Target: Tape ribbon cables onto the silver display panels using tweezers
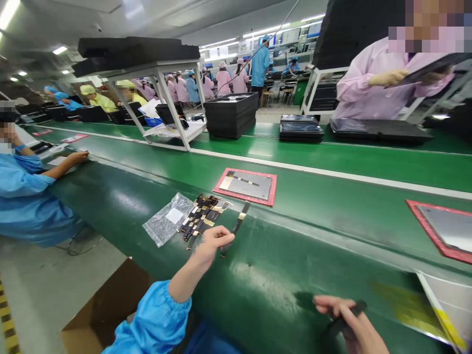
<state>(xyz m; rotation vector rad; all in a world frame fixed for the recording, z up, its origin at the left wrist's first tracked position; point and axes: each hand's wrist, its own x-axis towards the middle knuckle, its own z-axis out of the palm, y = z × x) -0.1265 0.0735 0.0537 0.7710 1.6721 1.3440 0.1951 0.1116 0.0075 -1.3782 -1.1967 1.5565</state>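
A: Left hand (pixel 213 242) out over the near edge of the green desk (pixel 332 162). Grip pinched, thumb against fingers. It touches the lower end of a dark flex strip (pixel 236 225) that lies slanting on the desk; cannot tell if the strip is truly clamped or only touched.

B: And beside it?

A: A pile of like strips (pixel 202 216), black with gold ends, just left of the single one. Left again, touching the pile, a clear bag (pixel 167 223) with a white label.

B: Right hand?

A: Right hand (pixel 346 319) low, at the desk's near edge, well apart from the left. Fingers curled around a thin dark strip (pixel 348 317), held between thumb and fingers; ends stick out either side.

B: Farther in?

A: Red-framed tray (pixel 246 186) with a grey panel, toward the desk's middle, just beyond the pile. A second red tray (pixel 442 228) at the right edge, partly cut off. White line runs the desk's length behind them.

B: Others?

A: A person in a blue sleeve (pixel 22 196) at the left end, hand flat on the desk. Across the far edge, a person in pink (pixel 368 83) holding a dark panel. Black tray stack (pixel 231 114) on the far side.
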